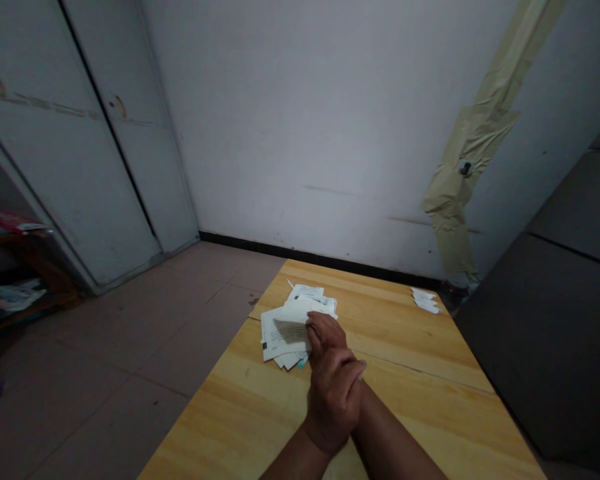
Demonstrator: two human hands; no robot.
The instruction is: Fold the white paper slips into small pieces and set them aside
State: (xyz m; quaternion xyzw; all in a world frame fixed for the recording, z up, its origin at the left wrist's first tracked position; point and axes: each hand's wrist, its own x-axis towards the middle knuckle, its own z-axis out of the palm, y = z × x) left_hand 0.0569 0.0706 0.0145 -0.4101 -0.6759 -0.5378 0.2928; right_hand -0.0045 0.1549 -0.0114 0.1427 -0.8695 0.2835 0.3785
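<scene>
My left hand (335, 390) is closed around my right wrist, its thumb and fingers wrapped over it. My right hand (326, 331) has its fingers curled in, at the right edge of a loose pile of printed paper slips (286, 337). Whether its fingertips pinch a slip or only lie over the pile is hidden. The top slips overlap at angles, and a dark shadow falls across them beside the fingers. A few slips stick out beneath, one with a bluish-green patch near my right hand.
The pile lies on a light wooden table (405, 387) with a seam across it. More white slips (425, 300) lie at its far right corner. Behind stands a white wall (300, 133) with a taped strip (455, 187). Cabinet doors (105, 147) and a shelf (30, 273) are at left.
</scene>
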